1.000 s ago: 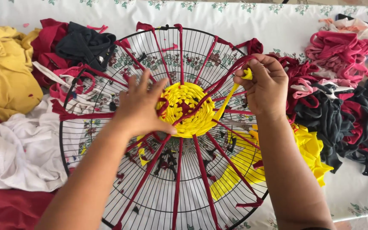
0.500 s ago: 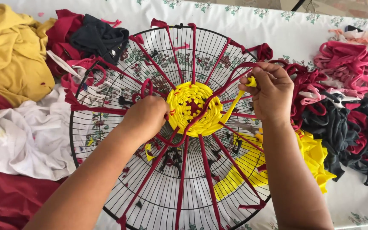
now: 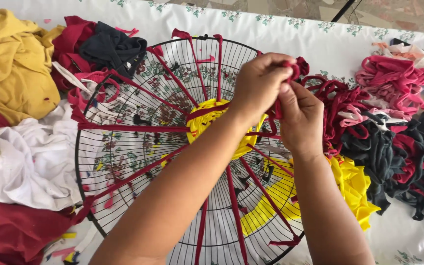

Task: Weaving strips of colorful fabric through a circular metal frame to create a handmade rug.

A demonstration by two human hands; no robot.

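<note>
Head view: both the left hand (image 3: 260,84) and right hand (image 3: 298,117) pinched a dark red fabric strip (image 3: 290,69) above the fan guard (image 3: 123,147), near its yellow woven centre (image 3: 207,120). Pulling unevenly might have slackened neighbouring red spokes (image 3: 138,128).
</note>
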